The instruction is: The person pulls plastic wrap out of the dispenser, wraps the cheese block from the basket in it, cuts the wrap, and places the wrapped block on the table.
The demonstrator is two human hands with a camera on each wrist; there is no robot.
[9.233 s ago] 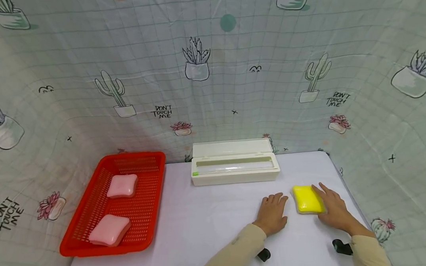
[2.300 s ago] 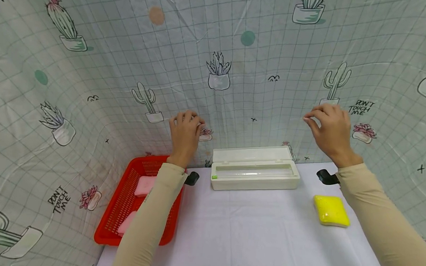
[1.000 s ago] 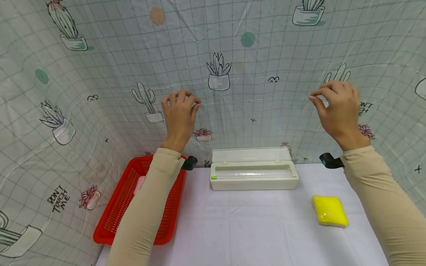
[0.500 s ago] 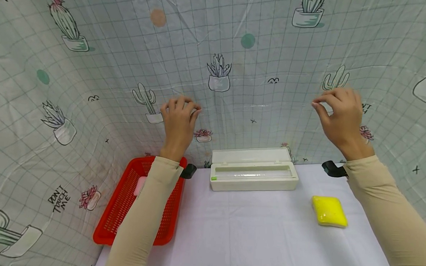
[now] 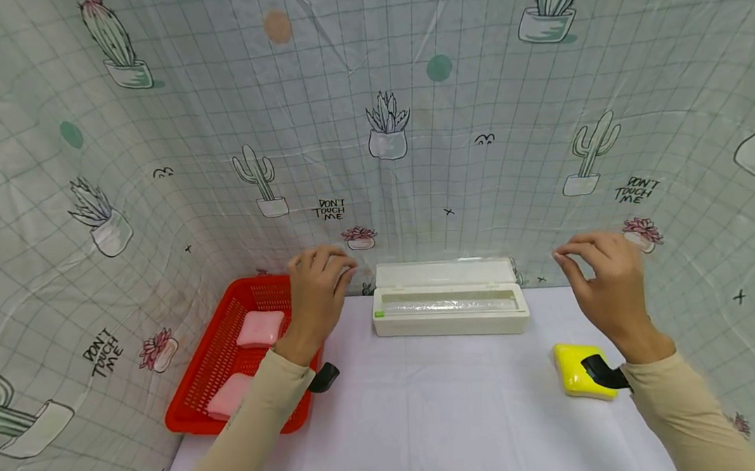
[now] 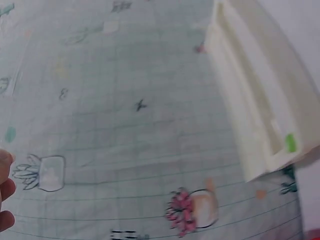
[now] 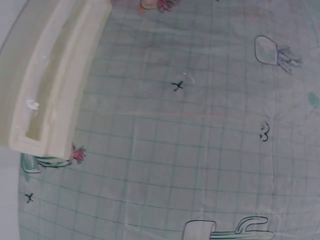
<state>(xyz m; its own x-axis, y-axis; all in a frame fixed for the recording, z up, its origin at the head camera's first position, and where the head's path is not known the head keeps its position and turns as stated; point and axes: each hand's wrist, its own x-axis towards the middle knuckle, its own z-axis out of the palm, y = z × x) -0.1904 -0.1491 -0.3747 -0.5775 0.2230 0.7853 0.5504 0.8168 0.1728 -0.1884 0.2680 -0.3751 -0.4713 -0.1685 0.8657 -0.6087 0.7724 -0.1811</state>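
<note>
Both hands are raised over the back of the table, each pinching with thumb and fingertips. Between them stretches a sheet of clear cling film (image 5: 468, 260), which shows only as faint glints. My left hand (image 5: 318, 289) is above the basket's right side; its fingertips (image 6: 6, 192) show at the edge of the left wrist view. My right hand (image 5: 612, 291) is above and behind a yellow, sponge-like block (image 5: 570, 370) with a shiny surface, partly hidden by the black wrist camera. A white cling film dispenser (image 5: 449, 326) lies between the hands with its lid up and a roll inside.
On the left stands a red plastic basket (image 5: 190, 389) with two pink, sponge-like blocks, one at the back (image 5: 261, 327) and one in front (image 5: 228, 395), the latter partly behind the left sleeve. A patterned curtain (image 5: 416, 209) rises behind the white-covered table (image 5: 439, 421).
Earlier my right hand touched the yellow block on the table; then both hands were raised high with the film. In the last half second both have lowered, uncovering the pink blocks.
</note>
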